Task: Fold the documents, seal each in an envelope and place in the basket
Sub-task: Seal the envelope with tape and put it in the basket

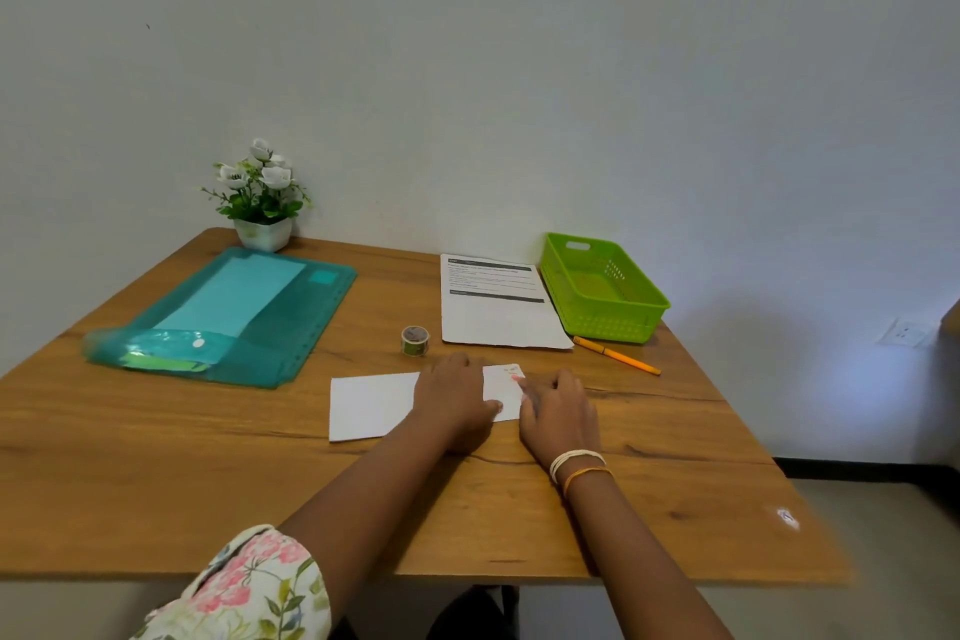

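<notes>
A white envelope (371,403) lies flat on the wooden table (208,473) in front of me. My left hand (454,398) rests palm down on its right half. My right hand (558,411) lies at the envelope's right end, fingertips touching its edge near a small piece of patterned tape. A printed document (498,312) lies flat and unfolded behind the hands. The green basket (602,288) stands at the back right with nothing visible in it. A small roll of tape (415,340) stands just left of the document.
A teal plastic folder (239,312) holding papers lies at the left. A potted white flower (260,198) stands against the wall behind it. An orange pencil (615,355) lies between the basket and my right hand.
</notes>
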Demonstrator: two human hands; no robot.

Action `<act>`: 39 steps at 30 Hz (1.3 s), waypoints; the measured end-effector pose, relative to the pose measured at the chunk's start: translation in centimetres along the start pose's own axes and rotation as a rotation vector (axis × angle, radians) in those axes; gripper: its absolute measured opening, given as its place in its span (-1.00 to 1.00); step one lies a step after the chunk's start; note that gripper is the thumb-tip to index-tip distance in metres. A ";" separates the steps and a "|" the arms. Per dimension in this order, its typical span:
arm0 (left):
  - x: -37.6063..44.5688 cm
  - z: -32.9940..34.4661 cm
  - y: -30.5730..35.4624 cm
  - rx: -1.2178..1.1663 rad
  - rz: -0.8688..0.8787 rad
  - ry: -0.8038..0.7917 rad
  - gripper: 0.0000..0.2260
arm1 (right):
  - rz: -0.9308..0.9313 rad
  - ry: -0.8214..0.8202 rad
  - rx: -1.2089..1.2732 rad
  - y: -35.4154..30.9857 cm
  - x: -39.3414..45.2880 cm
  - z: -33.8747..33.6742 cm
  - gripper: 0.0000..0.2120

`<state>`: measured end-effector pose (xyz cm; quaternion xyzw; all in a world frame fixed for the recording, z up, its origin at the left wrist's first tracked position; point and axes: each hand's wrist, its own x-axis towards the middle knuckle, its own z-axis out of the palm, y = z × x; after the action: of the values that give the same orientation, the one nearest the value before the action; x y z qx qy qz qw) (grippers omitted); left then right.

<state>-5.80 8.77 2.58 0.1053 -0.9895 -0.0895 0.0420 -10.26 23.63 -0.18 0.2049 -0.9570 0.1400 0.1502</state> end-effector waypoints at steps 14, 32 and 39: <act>-0.7 -2.4 -1.1 -0.213 -0.332 -0.276 -0.29 | 0.053 -0.014 0.165 0.3 0.7 0.6 -0.72; 3.0 -7.9 1.5 -1.400 -0.590 -0.491 -0.55 | 0.391 -0.260 1.307 0.5 4.3 -7.2 -0.76; 3.5 -9.6 5.2 -1.397 -0.372 -0.599 -0.83 | 0.439 -0.049 1.229 1.9 7.6 -9.5 -0.76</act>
<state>-9.27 11.37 13.20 0.1898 -0.6392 -0.7216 -0.1862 -15.55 25.72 10.73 0.0562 -0.7254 0.6843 -0.0480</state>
